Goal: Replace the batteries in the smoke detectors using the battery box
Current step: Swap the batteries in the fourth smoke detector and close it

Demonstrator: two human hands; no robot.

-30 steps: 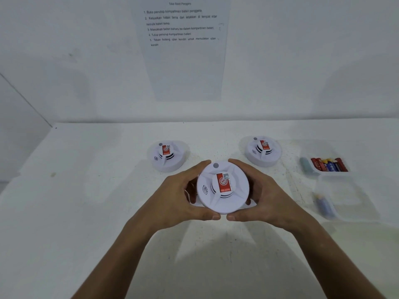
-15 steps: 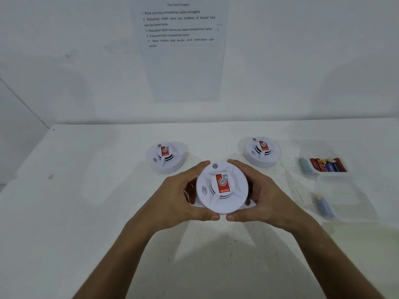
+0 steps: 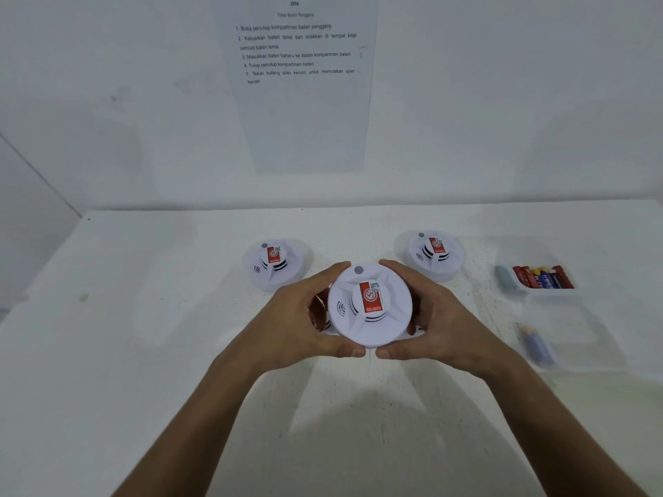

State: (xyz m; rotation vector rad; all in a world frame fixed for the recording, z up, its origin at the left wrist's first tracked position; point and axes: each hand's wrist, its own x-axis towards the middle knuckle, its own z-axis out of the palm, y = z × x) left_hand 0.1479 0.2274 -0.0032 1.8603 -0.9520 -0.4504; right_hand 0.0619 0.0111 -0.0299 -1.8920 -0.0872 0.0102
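A round white smoke detector [image 3: 369, 304] with a red label sits at the middle of the white table, face up. My left hand [image 3: 297, 317] grips its left rim, fingers curled round the far edge and thumb on the near edge. My right hand [image 3: 436, 317] grips the right rim the same way. Two more white smoke detectors lie behind it, one at the left [image 3: 274, 263] and one at the right [image 3: 434, 252]. At the right stands a clear plastic battery box [image 3: 516, 288] with several red and blue batteries [image 3: 543, 276].
The box's clear lid [image 3: 581, 338] lies open toward me with a blue battery [image 3: 538, 347] at its left edge. Another pale battery [image 3: 504, 278] lies left of the box. A printed instruction sheet [image 3: 297, 84] hangs on the wall behind the table [image 3: 143, 353].
Both hands stay on the middle detector. The red label has turned slightly, so the detector seems to rotate a little in my grip.
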